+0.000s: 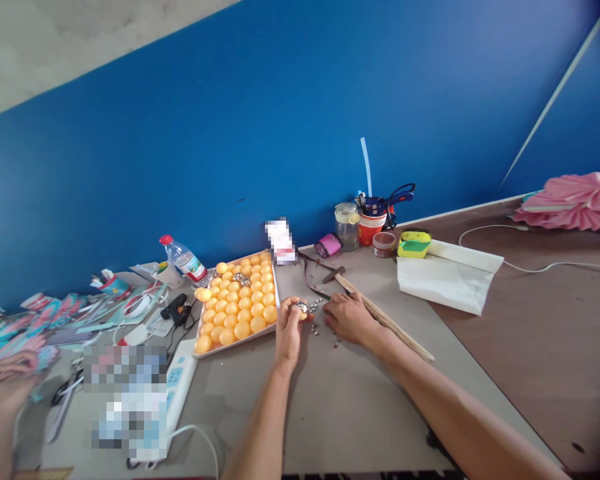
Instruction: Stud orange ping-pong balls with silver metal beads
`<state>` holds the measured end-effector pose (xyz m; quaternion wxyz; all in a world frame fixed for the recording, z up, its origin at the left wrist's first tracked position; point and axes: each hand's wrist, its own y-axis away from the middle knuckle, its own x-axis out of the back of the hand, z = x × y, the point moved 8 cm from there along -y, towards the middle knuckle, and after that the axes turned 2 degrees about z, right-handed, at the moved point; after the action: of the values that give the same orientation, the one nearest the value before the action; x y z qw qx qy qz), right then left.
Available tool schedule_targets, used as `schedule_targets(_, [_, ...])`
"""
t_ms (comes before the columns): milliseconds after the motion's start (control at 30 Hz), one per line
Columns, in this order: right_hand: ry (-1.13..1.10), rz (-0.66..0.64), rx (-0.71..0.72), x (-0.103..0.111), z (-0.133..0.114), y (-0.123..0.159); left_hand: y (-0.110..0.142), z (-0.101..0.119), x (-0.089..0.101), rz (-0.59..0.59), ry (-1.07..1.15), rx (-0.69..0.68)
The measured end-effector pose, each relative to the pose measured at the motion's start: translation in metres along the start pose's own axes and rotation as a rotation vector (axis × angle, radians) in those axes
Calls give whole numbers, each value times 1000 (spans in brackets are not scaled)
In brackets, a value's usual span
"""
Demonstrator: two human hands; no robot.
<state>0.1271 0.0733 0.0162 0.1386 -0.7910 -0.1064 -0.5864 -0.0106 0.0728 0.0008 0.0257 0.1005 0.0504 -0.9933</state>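
My left hand (289,337) is closed around a small orange ball (302,308) whose top is covered with shiny silver pieces. My right hand (350,319) rests low over the table, fingers bent together beside loose silver pieces (315,329); whatever is at its fingertips is too small to make out. Left of my hands stands a white-rimmed tray (236,343) filled with rows of orange balls (243,330). On top of those balls lies a silver-covered cluster (241,279).
Wooden sticks (395,323) and a hammer-like tool (335,274) lie beyond my right hand. A bottle (184,261), jar (347,227) and red cup (371,230) stand along the blue wall. Left are a power strip (181,373) and another person's hand (10,369).
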Motion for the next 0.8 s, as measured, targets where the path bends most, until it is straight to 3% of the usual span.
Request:
schedule_targets(200, [20, -43, 40, -2, -2, 2, 2, -5, -2, -31, -19, 61])
schedule_targets(567, [-18, -4, 22, -11, 3, -4, 1, 0, 1, -5, -153, -3])
schedule_targets(800, [-33, 150, -44, 5, 9, -3, -1, 0, 5, 59, 36, 32])
